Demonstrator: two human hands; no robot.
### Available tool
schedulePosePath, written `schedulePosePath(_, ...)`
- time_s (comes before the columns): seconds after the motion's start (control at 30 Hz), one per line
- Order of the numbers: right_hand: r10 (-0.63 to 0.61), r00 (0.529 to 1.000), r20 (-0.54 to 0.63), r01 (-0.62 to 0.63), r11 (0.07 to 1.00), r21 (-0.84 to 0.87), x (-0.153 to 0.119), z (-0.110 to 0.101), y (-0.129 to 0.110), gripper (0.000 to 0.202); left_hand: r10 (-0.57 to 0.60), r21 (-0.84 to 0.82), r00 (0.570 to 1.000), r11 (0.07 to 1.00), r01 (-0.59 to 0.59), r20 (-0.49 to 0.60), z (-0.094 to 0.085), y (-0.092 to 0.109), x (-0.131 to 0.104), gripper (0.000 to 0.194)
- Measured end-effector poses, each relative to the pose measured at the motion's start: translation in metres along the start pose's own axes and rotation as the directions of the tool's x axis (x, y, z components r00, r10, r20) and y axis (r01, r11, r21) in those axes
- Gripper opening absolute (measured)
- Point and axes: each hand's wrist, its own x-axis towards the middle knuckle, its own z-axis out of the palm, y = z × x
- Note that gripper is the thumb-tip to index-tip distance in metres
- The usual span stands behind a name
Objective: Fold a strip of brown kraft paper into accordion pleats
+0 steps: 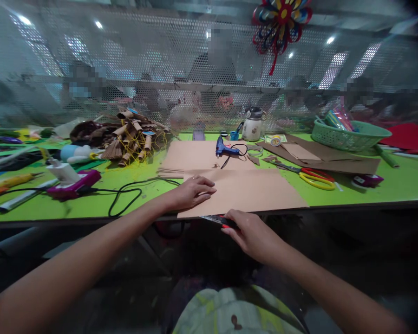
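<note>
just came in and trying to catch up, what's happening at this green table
A person at the bright green table has their left hand palm-down on a flat tan sheet. Their right hand grips a black-and-red utility knife, its blade out by the sheet's near edge; whether it touches is hard to tell. Behind, a blue glue gun lies on a stack of similar tan sheets, with red-and-yellow-handled scissors to the right.
</note>
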Motion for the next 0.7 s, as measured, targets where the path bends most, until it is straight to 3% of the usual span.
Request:
schedulePosePath(0.5, -0.024, 1.0, 0.011, 0.024, 1.0, 0.02, 0.004, 0.007, -0.007, 0.011, -0.006, -0.024, 1.0, 1.0, 0.006, 0.005, -0.001, 0.0, 0.0, 0.029)
schedulePosePath(0.7, -0.036, 0.999, 0.04, 0.037, 0.999, -0.02, 0.003, -0.001, -0.001, 0.01, -0.019, -0.169, 0.993, 0.985, 0.039, 0.119, -0.019, -0.011, -0.001, 0.03)
